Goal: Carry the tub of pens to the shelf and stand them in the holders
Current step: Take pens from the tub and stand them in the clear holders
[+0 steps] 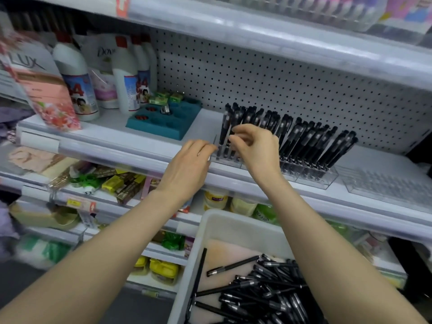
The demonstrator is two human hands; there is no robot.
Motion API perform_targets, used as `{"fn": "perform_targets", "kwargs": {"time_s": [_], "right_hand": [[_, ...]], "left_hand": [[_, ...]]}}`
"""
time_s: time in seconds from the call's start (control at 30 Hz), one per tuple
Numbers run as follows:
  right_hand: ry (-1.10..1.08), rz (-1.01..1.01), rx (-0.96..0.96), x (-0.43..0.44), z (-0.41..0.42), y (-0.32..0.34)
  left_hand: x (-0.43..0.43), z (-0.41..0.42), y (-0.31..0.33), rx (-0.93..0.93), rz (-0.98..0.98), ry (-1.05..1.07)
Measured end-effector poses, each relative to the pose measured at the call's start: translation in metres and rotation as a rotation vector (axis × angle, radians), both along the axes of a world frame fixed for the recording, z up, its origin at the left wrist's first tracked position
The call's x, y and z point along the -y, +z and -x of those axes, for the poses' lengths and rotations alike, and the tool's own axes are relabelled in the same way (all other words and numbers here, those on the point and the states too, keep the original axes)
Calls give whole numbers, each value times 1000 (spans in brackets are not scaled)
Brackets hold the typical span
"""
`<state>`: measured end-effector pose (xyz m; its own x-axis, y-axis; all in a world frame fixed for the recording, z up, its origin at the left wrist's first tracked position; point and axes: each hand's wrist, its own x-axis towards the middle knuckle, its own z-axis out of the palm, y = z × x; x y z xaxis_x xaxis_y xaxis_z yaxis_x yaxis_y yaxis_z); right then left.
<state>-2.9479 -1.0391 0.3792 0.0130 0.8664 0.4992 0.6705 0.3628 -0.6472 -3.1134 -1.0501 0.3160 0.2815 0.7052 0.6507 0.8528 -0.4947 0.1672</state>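
A: status? where's the tub
B: tub (pixel 210 220) is at the shelf (pixel 117 153), low in front, loose pens (pixel 257 291) piled in it. Step in hand: filling the holder (pixel 311 177)
A: hands?
B: right hand (pixel 254 146) pinches one pen (pixel 228 127) at the holder's left end. left hand (pixel 189 164) has its fingertips at that same end; grip or touch, can't tell
A: next?
B: seat it upright in a free slot. Neighbouring pens lean close, so tight. Empty holder (pixel 385 185) further right, teal tray (pixel 166 122) and bottles (pixel 125 73) left, not in the way
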Motion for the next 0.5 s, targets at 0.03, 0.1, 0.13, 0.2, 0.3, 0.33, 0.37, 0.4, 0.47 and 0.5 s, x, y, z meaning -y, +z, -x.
{"fn": "perform_targets", "kwargs": {"time_s": [0.03,0.1,0.13,0.2,0.3,0.33,0.37,0.4,0.47,0.5], "right_hand": [[6,-5,-3,9,-6,-5],[16,24,-17,29,-21,-23],[18,61,-27,39,-30,-36],[14,139,-11,60,-48,-65],[44,283,63,89,-72,-107],[67,327,110,96,-77,-120],[92,361,161,102,-81,-130],[112,392,200,105,-83,-139],[147,449,237,109,-85,-152],[166,468,256,109,-84,-155]], "left_hand": [[6,-2,-4,17,15,-10],[20,-7,-18,24,60,-48],[27,-12,-27,13,82,-76],[42,-21,-49,-15,114,-127],[54,-39,-74,-46,173,-168],[55,-44,-79,-60,193,-170],[54,-50,-84,-78,213,-160],[54,-56,-86,-96,233,-148],[55,-65,-88,-133,298,-116],[57,-69,-88,-169,327,-92]]}}
